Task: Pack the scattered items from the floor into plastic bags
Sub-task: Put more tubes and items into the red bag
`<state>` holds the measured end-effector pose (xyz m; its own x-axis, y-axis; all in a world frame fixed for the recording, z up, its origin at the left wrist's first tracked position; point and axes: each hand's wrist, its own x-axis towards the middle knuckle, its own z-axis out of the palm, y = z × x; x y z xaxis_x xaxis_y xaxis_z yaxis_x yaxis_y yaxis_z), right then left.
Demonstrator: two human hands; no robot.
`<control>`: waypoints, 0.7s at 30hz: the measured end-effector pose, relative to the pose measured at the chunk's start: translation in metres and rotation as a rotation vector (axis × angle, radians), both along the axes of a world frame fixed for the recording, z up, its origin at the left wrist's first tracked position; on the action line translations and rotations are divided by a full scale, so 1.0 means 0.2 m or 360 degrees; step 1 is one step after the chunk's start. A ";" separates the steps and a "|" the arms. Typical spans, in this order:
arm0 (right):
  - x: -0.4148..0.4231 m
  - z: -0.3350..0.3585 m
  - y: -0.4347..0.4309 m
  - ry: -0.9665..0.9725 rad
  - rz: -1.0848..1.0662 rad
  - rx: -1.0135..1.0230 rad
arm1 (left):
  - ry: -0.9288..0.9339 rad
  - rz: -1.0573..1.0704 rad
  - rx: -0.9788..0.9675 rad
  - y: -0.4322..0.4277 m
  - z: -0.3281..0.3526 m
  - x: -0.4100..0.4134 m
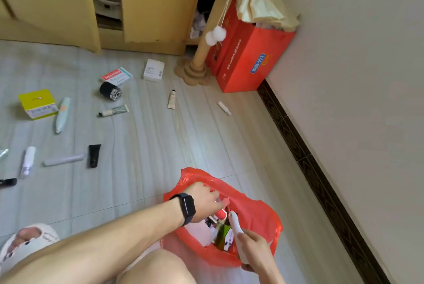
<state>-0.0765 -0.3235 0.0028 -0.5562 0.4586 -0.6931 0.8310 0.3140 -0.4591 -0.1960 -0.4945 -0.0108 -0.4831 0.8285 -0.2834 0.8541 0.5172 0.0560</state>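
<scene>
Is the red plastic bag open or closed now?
Open. The left hand holds the rim of the bag, and a green box shows inside.

Red thin plastic bag [259, 215]: plain translucent red.
Slim white plastic wand [236, 228]: white throughout.
Yellow-green cardboard box [37, 103]: lime top, white printed side.
Short black squeeze tube [94, 155]: black all over.
Pen-shaped mint plastic device [62, 114]: pale mint, orange patch.
Stubby black cylinder [111, 91]: black body, chrome slotted end.
Red paper carton [241, 70]: red, blue-and-white label.
Tiled floor [149, 146]: pale grey, faint streaks.
Dark skirting strip [321, 169]: brown-black, diamond pattern.
Wooden cabinet [160, 1]: mustard yellow.
</scene>
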 end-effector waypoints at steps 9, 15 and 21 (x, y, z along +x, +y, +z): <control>0.01 -0.32 -0.02 -0.0345 0.0954 0.0694 | 0.0245 0.0003 -0.0452 -0.19 -0.23 -0.04; 0.00 -0.27 -0.03 -0.0363 0.1254 0.0822 | 0.0098 0.0113 -0.0359 -0.48 -0.17 -0.13; -0.23 -0.02 -0.18 0.0379 0.1526 0.0966 | 0.0203 0.0360 -0.0278 -0.68 0.13 -0.26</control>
